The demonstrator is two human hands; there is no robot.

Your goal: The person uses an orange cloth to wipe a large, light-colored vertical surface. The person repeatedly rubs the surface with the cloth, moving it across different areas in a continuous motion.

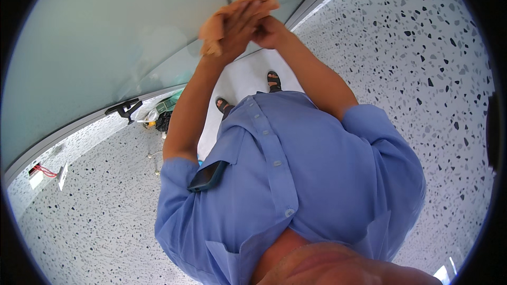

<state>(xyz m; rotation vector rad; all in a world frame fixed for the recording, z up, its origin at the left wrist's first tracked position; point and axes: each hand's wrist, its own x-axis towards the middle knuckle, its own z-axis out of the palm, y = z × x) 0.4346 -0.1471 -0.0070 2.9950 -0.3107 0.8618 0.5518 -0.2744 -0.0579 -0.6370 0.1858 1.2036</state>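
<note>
An orange cloth (214,31), folded and crumpled, is held up in front of a pale green glass panel (119,19). Across the cloth lies my left hand (237,33), its fingers slightly blurred and pressed along the fabric. My right hand (272,33) is close beside it, fingers curled inward at the cloth's lower right side. Those fingertips are partly hidden behind the left hand, so their hold on the cloth is unclear. Whether the cloth touches the glass cannot be told.
A black clamp-like fitting (126,110) sits on the panel's metal edge. Beyond it are plastic bags and small items (160,116). Red wires (45,171) emerge from an opening beside a loose white plate (62,176). Speckled terrazzo surfaces (431,67) flank me. A phone (208,176) pokes from my shirt pocket.
</note>
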